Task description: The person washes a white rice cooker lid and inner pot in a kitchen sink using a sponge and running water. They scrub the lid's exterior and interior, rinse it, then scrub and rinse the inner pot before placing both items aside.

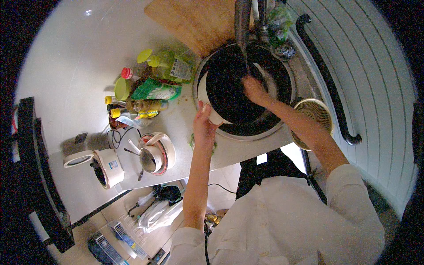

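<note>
A pot with a white outside and a dark inside point(225, 89) is tilted over the round sink point(195, 86). My left hand point(204, 121) grips its white wall near the rim, thumb upward. Over the pot's dark opening is my right hand point(254, 90), blurred and bent at the wrist; its fingertips are hard to make out, and whether it holds anything is unclear. The dark faucet point(242, 26) hangs just above that hand, and a thin stream of water seems to fall from its end.
A wooden cutting board point(198, 23) leans behind the sink. Left stand a yellow-green pump bottle point(172, 66), a green pouch point(155, 89) and several bottles. Stacked bowls point(169, 149) and a white rice cooker point(111, 167) sit nearer the edge. A woven basket point(314, 111) is right, beneath my forearm.
</note>
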`<act>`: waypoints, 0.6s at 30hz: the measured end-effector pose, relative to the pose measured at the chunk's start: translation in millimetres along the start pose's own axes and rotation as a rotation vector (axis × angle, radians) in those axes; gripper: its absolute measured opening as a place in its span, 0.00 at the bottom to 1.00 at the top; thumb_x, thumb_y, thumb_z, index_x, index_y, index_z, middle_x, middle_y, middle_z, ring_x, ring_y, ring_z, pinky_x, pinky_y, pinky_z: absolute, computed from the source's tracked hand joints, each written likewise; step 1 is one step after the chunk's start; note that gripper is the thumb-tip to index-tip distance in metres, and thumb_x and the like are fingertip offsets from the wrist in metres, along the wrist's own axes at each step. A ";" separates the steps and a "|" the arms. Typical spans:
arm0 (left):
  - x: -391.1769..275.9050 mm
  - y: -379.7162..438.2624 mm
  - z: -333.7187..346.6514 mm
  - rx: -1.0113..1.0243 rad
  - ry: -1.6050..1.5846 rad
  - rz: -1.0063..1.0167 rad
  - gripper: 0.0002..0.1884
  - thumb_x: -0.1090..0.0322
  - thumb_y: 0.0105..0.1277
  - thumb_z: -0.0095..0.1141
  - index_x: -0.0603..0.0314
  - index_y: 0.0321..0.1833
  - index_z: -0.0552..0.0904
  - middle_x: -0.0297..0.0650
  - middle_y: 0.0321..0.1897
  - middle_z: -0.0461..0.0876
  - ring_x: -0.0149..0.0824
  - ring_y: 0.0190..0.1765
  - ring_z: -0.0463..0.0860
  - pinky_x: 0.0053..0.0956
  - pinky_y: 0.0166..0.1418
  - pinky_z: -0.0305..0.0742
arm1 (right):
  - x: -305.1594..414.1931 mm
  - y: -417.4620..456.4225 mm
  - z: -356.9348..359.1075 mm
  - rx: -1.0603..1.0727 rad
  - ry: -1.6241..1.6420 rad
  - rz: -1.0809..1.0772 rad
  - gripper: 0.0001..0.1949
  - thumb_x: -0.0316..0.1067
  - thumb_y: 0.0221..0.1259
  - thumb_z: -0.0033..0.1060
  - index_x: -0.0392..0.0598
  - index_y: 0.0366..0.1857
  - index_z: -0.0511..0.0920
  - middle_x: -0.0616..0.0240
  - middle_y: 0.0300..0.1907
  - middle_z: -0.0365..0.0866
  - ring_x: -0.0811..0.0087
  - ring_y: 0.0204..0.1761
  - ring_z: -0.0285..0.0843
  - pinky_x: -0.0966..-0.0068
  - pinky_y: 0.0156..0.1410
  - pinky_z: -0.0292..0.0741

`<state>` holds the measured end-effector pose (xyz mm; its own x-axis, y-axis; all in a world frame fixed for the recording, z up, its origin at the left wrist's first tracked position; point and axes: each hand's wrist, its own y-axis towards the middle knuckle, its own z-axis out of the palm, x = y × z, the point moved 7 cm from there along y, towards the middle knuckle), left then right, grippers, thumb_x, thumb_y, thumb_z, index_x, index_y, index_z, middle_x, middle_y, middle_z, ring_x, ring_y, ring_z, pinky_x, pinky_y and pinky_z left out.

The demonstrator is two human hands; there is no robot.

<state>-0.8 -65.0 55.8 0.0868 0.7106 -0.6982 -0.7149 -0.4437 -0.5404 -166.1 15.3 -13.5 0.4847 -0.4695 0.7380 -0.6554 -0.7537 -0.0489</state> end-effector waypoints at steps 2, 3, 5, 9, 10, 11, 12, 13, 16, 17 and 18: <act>-2.1 -4.8 7.6 -0.020 0.030 0.016 0.34 0.63 0.59 0.50 0.58 0.64 0.48 0.38 0.54 0.65 0.37 0.54 0.68 0.44 0.49 0.68 | 2.0 12.9 -12.1 -0.223 0.101 0.036 0.14 0.21 0.38 0.53 0.38 0.35 0.72 0.49 0.38 0.72 0.49 0.42 0.69 0.64 0.49 0.68; -1.6 -4.2 10.2 -0.028 0.037 0.015 0.34 0.64 0.59 0.50 0.58 0.64 0.48 0.38 0.54 0.65 0.37 0.53 0.69 0.43 0.49 0.69 | 9.3 17.8 -11.7 -0.283 0.119 -0.012 0.15 0.21 0.38 0.53 0.38 0.36 0.71 0.49 0.38 0.71 0.50 0.43 0.68 0.64 0.50 0.67; -1.5 0.0 15.4 -0.041 0.052 0.010 0.34 0.65 0.59 0.50 0.58 0.64 0.47 0.39 0.54 0.65 0.36 0.52 0.70 0.42 0.49 0.70 | 25.8 21.5 -5.3 -0.311 0.180 -0.147 0.15 0.22 0.38 0.54 0.37 0.36 0.71 0.49 0.40 0.71 0.51 0.46 0.67 0.65 0.52 0.65; -2.1 9.5 7.5 -0.006 0.013 0.067 0.33 0.67 0.59 0.49 0.59 0.64 0.47 0.40 0.52 0.67 0.34 0.50 0.72 0.37 0.49 0.71 | 67.7 -12.2 17.2 0.065 0.301 -0.317 0.16 0.24 0.36 0.57 0.39 0.36 0.72 0.50 0.38 0.71 0.52 0.46 0.67 0.66 0.51 0.66; -4.5 9.9 4.7 0.009 -0.009 0.076 0.33 0.68 0.59 0.49 0.59 0.64 0.48 0.40 0.52 0.68 0.34 0.49 0.72 0.35 0.49 0.71 | 62.5 -20.4 31.4 0.219 0.273 -0.336 0.17 0.25 0.35 0.57 0.40 0.36 0.72 0.51 0.37 0.73 0.53 0.43 0.69 0.66 0.48 0.68; -5.4 9.9 3.0 0.023 -0.030 0.085 0.32 0.69 0.59 0.49 0.59 0.64 0.48 0.40 0.51 0.69 0.34 0.49 0.73 0.33 0.49 0.71 | 47.9 -24.4 32.3 0.284 0.143 -0.245 0.16 0.25 0.36 0.57 0.39 0.36 0.72 0.51 0.36 0.73 0.52 0.42 0.70 0.65 0.47 0.68; -8.6 6.6 5.1 0.003 -0.006 0.101 0.32 0.69 0.59 0.49 0.59 0.64 0.49 0.40 0.50 0.69 0.34 0.48 0.73 0.32 0.48 0.72 | 31.9 -30.1 31.2 0.348 0.012 -0.153 0.16 0.25 0.36 0.56 0.39 0.35 0.72 0.51 0.35 0.73 0.52 0.41 0.70 0.65 0.46 0.69; -13.7 2.2 12.1 -0.016 0.018 0.117 0.31 0.69 0.59 0.48 0.60 0.64 0.49 0.40 0.49 0.70 0.33 0.48 0.73 0.31 0.48 0.72 | 16.0 -34.3 29.2 0.408 -0.120 -0.060 0.15 0.25 0.36 0.56 0.38 0.35 0.72 0.51 0.35 0.74 0.51 0.40 0.71 0.65 0.45 0.69; -18.0 -1.2 8.0 -0.047 0.041 0.134 0.31 0.69 0.59 0.49 0.62 0.63 0.51 0.40 0.49 0.71 0.33 0.47 0.73 0.30 0.47 0.72 | 1.2 -20.7 -11.1 0.075 -0.056 -0.015 0.14 0.28 0.43 0.51 0.39 0.37 0.73 0.52 0.36 0.74 0.55 0.39 0.72 0.67 0.44 0.69; -19.9 -1.9 4.5 -0.055 0.040 0.134 0.30 0.69 0.59 0.49 0.62 0.63 0.51 0.41 0.49 0.71 0.33 0.48 0.73 0.30 0.47 0.73 | -7.9 -14.9 -19.4 0.016 0.067 0.091 0.14 0.31 0.45 0.49 0.39 0.39 0.72 0.53 0.37 0.74 0.57 0.40 0.72 0.68 0.44 0.68; -23.7 -4.9 6.5 -0.073 0.058 0.141 0.31 0.70 0.59 0.49 0.64 0.63 0.51 0.40 0.49 0.70 0.33 0.48 0.73 0.28 0.49 0.71 | -13.8 -10.8 -28.8 -0.044 0.191 0.201 0.15 0.33 0.47 0.48 0.39 0.40 0.72 0.53 0.37 0.74 0.59 0.41 0.72 0.69 0.45 0.68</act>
<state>-3.9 -76.2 78.0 0.0302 0.6069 -0.7942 -0.6708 -0.5768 -0.4663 -182.3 43.2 -3.8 0.2279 -0.5091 0.8300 -0.7538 -0.6318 -0.1806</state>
